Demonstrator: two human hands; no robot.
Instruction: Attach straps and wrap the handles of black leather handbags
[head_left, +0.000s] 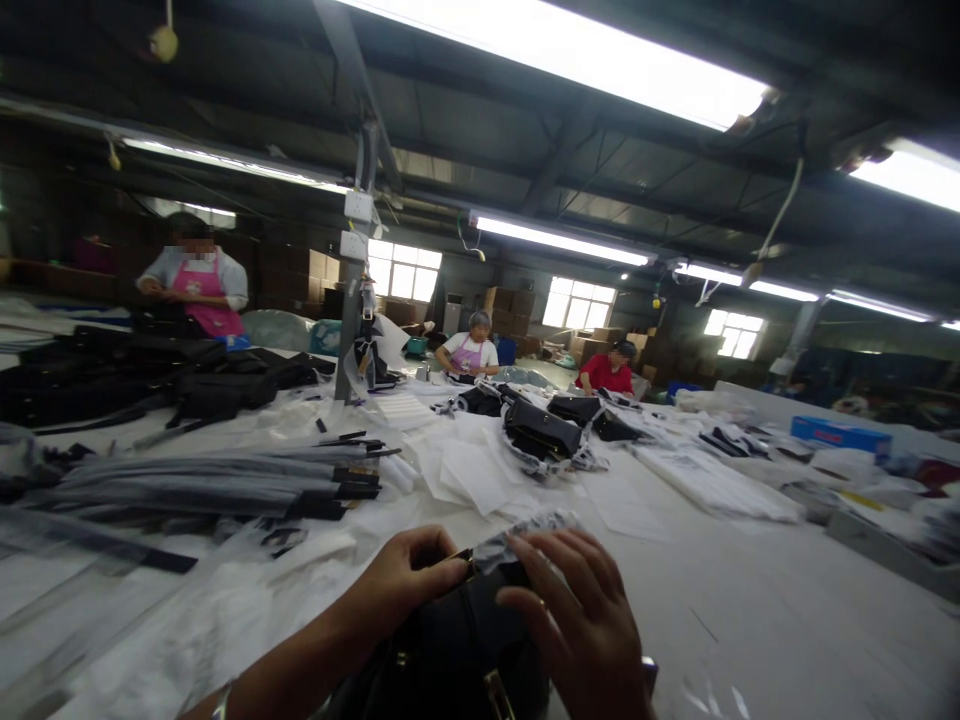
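A black handbag (465, 630) with gold-coloured metal fittings is close in front of me at the bottom of the head view. My left hand (420, 575) grips its upper edge, thumb pressed beside a small metal fitting. Crinkled clear plastic wrap (525, 538) covers a strip along the top of the bag, probably the handle. My right hand (581, 600) curls over this wrap from the right, fingertips on it and thumb lower against the bag. The bag's lower part is cut off by the frame.
Wrapped black straps (225, 480) lie on the left of the white table (720, 600). Black bags (544, 430) and white paper sheets (472, 465) are ahead, near a metal post (349, 330). Three co-workers stand beyond. At right lie plastic sheets (712, 480) and a blue box (840, 435).
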